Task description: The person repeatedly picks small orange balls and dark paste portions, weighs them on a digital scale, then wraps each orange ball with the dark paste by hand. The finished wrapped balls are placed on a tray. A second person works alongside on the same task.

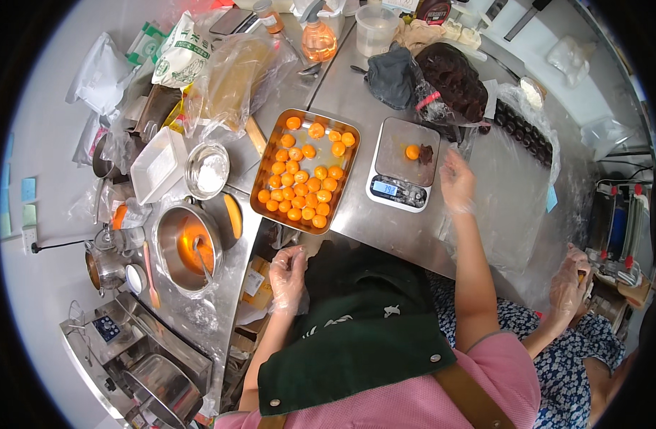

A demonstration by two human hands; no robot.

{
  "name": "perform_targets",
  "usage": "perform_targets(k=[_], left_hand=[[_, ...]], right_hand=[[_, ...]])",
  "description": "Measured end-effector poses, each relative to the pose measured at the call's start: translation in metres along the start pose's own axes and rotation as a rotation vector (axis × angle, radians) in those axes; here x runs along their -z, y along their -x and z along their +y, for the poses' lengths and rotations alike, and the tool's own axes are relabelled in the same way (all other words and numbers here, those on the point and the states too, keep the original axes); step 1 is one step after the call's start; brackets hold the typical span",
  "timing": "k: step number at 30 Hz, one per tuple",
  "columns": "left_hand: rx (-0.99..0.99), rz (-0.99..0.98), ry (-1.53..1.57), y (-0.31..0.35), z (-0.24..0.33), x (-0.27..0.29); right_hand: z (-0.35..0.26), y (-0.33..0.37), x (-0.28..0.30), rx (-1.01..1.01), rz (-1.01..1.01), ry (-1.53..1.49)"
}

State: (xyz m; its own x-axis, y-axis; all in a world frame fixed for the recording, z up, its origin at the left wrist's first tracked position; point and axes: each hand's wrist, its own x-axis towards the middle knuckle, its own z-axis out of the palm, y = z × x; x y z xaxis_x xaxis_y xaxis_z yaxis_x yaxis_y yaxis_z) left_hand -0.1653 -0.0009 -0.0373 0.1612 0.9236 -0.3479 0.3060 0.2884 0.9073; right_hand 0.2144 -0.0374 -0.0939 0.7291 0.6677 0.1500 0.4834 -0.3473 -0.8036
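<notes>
1. While the right hand (456, 182) hovers just right of the kitchen scale (403, 166), its gloved fingers hang loosely curled and hold nothing.
2. On the scale's platform lie an orange yolk ball (412, 151) and a dark lump (426, 153), touching each other; the right hand is near them but apart.
3. Left of the scale, just beside it, sits a metal tray (265, 180) filled with many orange yolk balls; a narrow strip of bare counter (356, 214) separates the two.
4. The left hand (288, 275), also gloved, is down-left of the scale, past the counter's near edge and against a dark green apron (363, 336); its fingers are half bent and it grips nothing.
5. Right of the scale, a clear plastic sheet (514, 193) covers a wide open stretch of counter, reaching toward the far right edge.
6. Behind the scale lies a dark bagged mass (453, 79), close to the platform's back edge.
7. Far left of the scale, past the tray, a steel pot (188, 247) with orange liquid stands near the counter's corner.
8. Lower right of the scale, another person's gloved hand (571, 282) is off the counter's edge.
</notes>
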Motion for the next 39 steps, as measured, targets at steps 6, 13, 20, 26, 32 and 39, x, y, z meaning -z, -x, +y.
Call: perform_targets(k=[6,13,20,26,32,39], left_hand=[[-0.031,-0.013,-0.033,-0.002,-0.004,-0.002],[-0.014,-0.017,0.012,-0.002,-0.003,-0.004],[0.008,-0.022,0.037,0.0,0.005,-0.005],[0.007,-0.019,-0.036,0.002,0.002,-0.004],[-0.01,0.015,-0.016,0.003,-0.006,-0.005],[-0.005,0.028,0.013,-0.001,-0.004,-0.014]], right_hand=[[0.008,0.016,0.006,-0.003,0.024,-0.039],[0.004,0.01,0.013,0.106,0.157,0.009],[-0.061,-0.112,0.078,0.237,0.246,0.237],[-0.062,-0.187,0.058,-0.008,-0.395,0.72],[-0.071,-0.192,0.031,-0.171,-0.399,0.825],[-0.053,-0.2,0.011,-0.148,-0.23,0.903]])
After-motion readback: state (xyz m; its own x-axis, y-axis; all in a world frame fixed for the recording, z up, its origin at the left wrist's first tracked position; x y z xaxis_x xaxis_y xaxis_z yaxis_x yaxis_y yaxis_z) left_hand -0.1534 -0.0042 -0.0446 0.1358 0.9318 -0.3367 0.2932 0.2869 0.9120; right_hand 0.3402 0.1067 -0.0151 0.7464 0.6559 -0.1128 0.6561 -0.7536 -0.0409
